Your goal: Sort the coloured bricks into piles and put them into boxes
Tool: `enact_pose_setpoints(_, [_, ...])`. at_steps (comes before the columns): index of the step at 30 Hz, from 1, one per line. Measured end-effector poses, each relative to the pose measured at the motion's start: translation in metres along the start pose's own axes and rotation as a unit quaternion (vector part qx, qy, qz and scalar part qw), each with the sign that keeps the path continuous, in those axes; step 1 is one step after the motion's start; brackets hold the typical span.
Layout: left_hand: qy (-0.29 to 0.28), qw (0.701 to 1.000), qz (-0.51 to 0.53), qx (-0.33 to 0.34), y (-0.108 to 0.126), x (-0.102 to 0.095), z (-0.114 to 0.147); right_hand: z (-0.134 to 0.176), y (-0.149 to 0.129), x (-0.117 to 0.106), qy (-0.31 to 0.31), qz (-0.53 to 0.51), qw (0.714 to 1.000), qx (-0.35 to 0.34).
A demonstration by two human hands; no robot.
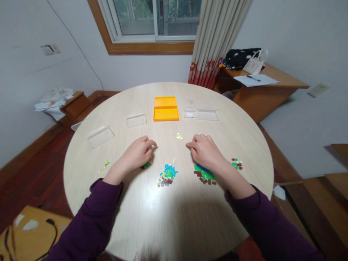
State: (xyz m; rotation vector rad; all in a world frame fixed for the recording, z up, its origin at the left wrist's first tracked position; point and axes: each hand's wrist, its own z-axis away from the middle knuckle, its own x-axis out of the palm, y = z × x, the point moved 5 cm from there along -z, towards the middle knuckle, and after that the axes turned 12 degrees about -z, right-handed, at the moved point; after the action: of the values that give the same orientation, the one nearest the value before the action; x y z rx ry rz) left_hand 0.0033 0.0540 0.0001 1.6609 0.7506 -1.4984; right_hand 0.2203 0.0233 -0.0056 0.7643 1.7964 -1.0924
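Observation:
My left hand (138, 152) is over the left-middle of the round table, index finger stretched out to the right and the other fingers bent. Under its palm side a few green and dark small pieces (147, 164) peek out, partly hidden. My right hand (205, 148) points left with its index finger, just below a small heap of pale yellow pieces (179, 136). No object shows in either hand. Between the wrists lies a mixed pile of tiny blue, green, yellow and brown pieces (169, 173). Flat green, blue and brown pieces (206, 175) lie below my right hand, partly covered by it.
An orange open case (166, 115) stands at the back of the table. Clear plastic boxes (136, 120) flank it, including an open one (207, 114) and another at the left (100, 137). Small loose pieces lie far left (104, 166) and right (236, 163).

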Motion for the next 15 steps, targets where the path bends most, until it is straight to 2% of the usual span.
enact_pose_setpoints(6, [0.009, 1.0, -0.006, 0.0, 0.0, -0.001, 0.0, 0.006, -0.028, 0.005, -0.081, -0.114, 0.985, -0.101])
enact_pose_setpoints(15, [0.004, 1.0, -0.005, 0.0, -0.002, 0.001, 0.0, 0.01, -0.032, 0.008, -0.095, -0.097, 0.984, -0.114])
